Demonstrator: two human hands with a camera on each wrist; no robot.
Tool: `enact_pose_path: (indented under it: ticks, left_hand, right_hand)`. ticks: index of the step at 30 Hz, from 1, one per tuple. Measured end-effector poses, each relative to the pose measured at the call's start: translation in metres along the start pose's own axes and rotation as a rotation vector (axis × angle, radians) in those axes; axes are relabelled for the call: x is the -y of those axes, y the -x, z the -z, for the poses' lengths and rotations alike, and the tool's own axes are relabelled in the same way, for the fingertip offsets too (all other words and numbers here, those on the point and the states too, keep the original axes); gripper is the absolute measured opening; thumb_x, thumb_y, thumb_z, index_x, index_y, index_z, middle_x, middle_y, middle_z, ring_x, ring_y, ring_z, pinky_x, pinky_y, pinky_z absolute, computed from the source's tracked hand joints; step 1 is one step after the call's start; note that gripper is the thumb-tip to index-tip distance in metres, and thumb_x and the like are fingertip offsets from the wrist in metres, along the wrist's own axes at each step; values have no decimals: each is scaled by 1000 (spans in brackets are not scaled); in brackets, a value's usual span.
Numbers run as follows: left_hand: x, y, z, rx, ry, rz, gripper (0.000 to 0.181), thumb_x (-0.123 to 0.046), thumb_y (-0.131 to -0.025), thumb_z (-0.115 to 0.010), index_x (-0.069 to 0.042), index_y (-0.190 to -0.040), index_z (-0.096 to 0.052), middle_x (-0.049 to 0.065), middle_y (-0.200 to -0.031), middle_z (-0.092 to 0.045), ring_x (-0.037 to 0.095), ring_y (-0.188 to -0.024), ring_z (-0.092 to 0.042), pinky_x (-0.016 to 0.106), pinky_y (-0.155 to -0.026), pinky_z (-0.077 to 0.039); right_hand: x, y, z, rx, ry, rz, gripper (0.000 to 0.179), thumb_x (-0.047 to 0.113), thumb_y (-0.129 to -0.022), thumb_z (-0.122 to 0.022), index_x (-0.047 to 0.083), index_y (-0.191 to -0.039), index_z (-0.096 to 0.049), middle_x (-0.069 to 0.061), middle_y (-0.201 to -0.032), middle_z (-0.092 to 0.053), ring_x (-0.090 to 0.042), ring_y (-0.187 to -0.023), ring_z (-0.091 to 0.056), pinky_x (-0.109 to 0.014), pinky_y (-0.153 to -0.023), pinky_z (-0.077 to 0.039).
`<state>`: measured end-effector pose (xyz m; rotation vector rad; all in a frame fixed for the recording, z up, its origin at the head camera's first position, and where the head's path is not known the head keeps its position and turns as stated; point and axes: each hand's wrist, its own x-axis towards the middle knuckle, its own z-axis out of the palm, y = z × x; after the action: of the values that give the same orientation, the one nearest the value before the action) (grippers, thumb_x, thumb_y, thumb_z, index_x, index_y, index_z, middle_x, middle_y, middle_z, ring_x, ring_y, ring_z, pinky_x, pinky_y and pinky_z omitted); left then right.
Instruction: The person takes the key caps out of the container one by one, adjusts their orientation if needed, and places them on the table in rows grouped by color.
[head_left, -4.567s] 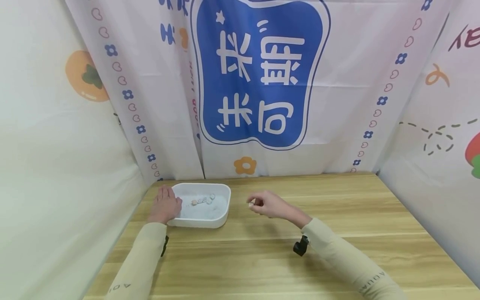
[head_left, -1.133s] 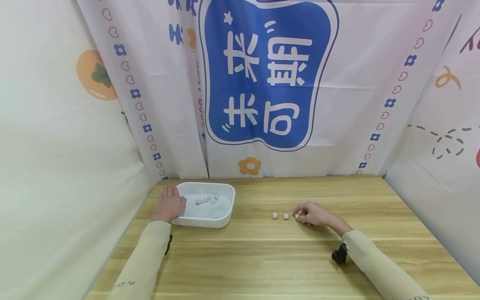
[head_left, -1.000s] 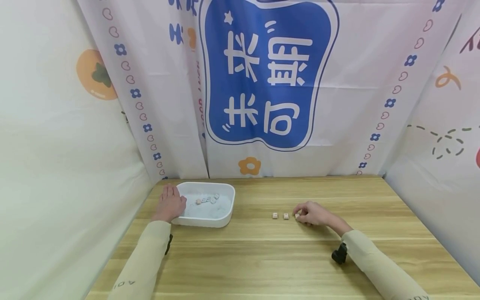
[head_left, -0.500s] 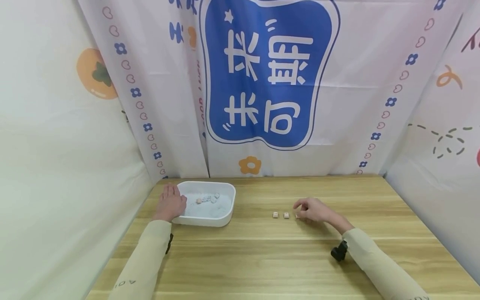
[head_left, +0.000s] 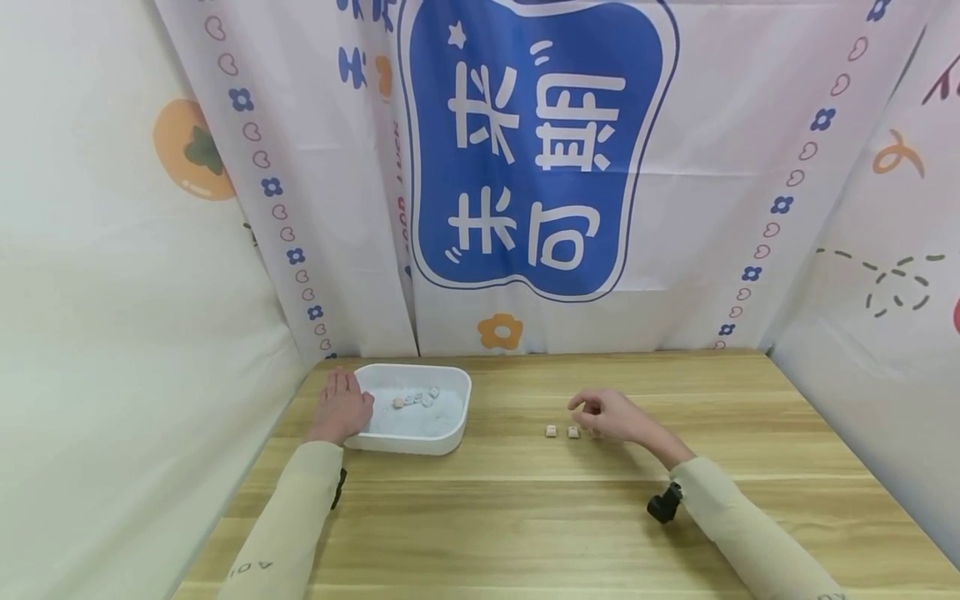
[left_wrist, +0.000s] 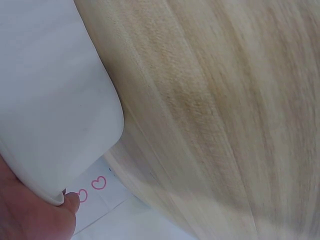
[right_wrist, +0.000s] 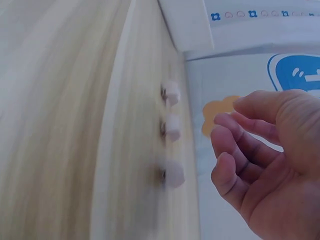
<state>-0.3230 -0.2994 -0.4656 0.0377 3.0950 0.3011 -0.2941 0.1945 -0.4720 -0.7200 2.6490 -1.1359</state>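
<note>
A white plastic tub stands at the left back of the table. My left hand holds its left end by the rim; in the left wrist view a fingertip curls past the rim's corner. Three small pale keycaps lie apart in a row on the table: a left one, a middle one and a right one, mostly hidden by my hand in the head view. My right hand hovers over the right keycap, fingers loosely curled, nothing between thumb and fingertips.
Inside the tub several more small caps lie in a loose cluster, one of them more orange. The wooden table is bounded by a printed cloth at the back and by cloth walls on both sides.
Since several seconds ago, three keycaps have come to lie on the table. My right hand has let go of the right one, lifted and shifted slightly left. The left hand stays on the tub.
</note>
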Motion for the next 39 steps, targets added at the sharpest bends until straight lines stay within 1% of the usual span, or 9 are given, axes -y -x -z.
enact_pose_path:
  ticks: [8,13,17,20,24,26,31,36,39]
  left_hand:
    - [0,-2,-2,-3,-10,4,70,-30,-102,-22,19,-148,-1,40,-156,6,53,-147,3,61,-122,-4]
    - [0,0,-2,6,-18,3,70,-30,-102,-22,20,-148,-1,40,-156,6,53,-147,2,61,-122,-6]
    - [1,0,-2,5,-13,3,70,-29,-102,-23,20,-148,-1,40,-156,6,54,-147,2,61,-122,-6]
    - [1,0,-2,1,-14,3,70,-29,-102,-23,20,-148,-1,40,-156,6,53,-147,2,61,-122,-5]
    - [2,-1,-2,-3,-4,0,70,-29,-102,-23,20,-148,-2,40,-156,4,54,-147,1,62,-122,-5]
    - [2,-1,-2,0,6,0,71,-29,-101,-23,20,-148,-2,40,-156,2,54,-147,2,62,-122,-5]
    - [1,0,0,7,16,0,70,-29,-102,-23,20,-148,-2,39,-157,2,53,-147,2,62,-122,-6]
    - [0,0,1,4,22,1,70,-28,-102,-24,19,-148,-2,39,-157,4,53,-147,2,61,-122,-4]
    - [1,1,0,5,21,1,70,-28,-103,-23,19,-148,-1,39,-157,5,53,-147,3,61,-122,-3]
  right_hand:
    - [22,-10,-10,15,-52,14,31,22,-98,-58,3,-122,-64,-17,-88,-68,-34,-69,-65,-25,-49,-50]
    - [31,-18,-18,5,-65,42,29,23,-98,-58,9,-122,-64,-17,-89,-71,-33,-71,-67,-25,-48,-50]
    - [38,-24,-22,-16,-65,77,30,27,-98,-58,13,-124,-64,-16,-91,-72,-30,-71,-69,-31,-52,-55]
    - [44,-27,-24,-24,-90,96,31,27,-98,-59,12,-124,-64,-16,-91,-72,-32,-71,-69,-42,-56,-58]
    - [54,-32,-29,-29,-124,116,30,25,-98,-59,12,-123,-64,-9,-87,-71,-36,-71,-69,-48,-58,-59]
    - [58,-35,-32,-28,-132,131,30,26,-98,-59,11,-123,-64,-5,-86,-71,-36,-70,-69,-47,-57,-59]
    - [71,-43,-40,-19,-163,129,33,28,-97,-59,11,-126,-63,-5,-89,-71,-35,-72,-68,-47,-57,-59]
    - [81,-57,-50,-14,-190,114,32,29,-96,-60,14,-125,-63,-3,-90,-71,-27,-71,-69,-35,-55,-59]
    - [87,-66,-57,-16,-202,126,31,27,-96,-61,13,-124,-64,-3,-89,-71,-27,-71,-69,-31,-55,-59]
